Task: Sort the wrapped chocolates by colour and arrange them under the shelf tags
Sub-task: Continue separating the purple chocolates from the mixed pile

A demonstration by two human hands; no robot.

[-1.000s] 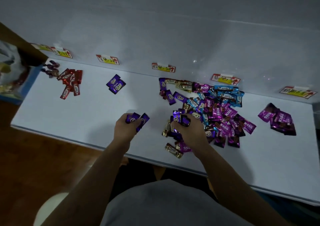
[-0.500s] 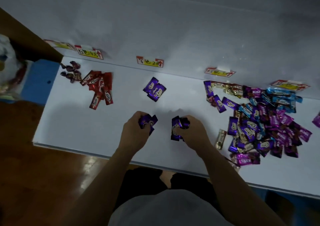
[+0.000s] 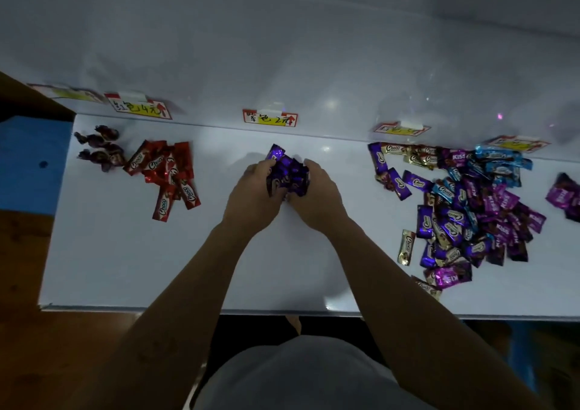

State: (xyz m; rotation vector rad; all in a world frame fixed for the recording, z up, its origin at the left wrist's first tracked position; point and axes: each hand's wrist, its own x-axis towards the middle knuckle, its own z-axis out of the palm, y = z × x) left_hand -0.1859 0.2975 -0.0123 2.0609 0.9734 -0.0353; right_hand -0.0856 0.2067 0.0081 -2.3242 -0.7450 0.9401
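While my left hand [image 3: 254,196] and right hand [image 3: 317,196] curl round the purple chocolates [image 3: 287,174], red chocolates [image 3: 166,171] lie left of my fingers [image 3: 262,167], the mixed pile [image 3: 464,209] right — their tips hidden behind wrappers.

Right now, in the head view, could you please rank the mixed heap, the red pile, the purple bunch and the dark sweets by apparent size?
1. mixed heap
2. red pile
3. dark sweets and purple bunch: unsure, since the left hand and right hand cover much of the bunch.
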